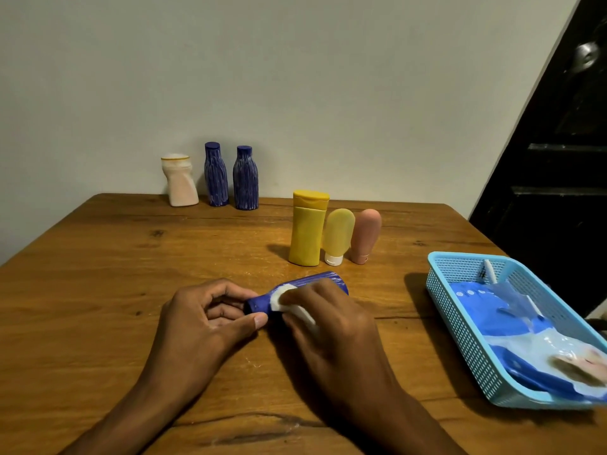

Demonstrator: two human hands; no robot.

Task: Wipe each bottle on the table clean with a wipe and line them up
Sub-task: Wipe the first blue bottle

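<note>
Blue plastic bottle with pale streaks (pixel 323 280) lies on its side near the front middle of the brown wooden table (pixel 98 264), with its cap end toward the left. The left hand (pixel 200 318) pinches this cap end between curled fingers and thumb. The right hand (pixel 331 323) is curled over the body of the bottle and presses a white wipe (pixel 290 302) against it.

Behind the hands the table has open room to the left and in the middle. At the far edge, against the wall, three bottles stand in a row: one white squat bottle (pixel 180 180) and two blue streaked bottles (pixel 215 175) (pixel 245 178). Nearer, three more stand close together: one yellow flip-cap bottle (pixel 307 228), one pale yellow tube (pixel 338 236) and one pink tube (pixel 364 236), both tubes on their caps. At the right edge one light blue mesh basket (pixel 460 310) holds a blue and white wipe pack (pixel 512 326).
</note>
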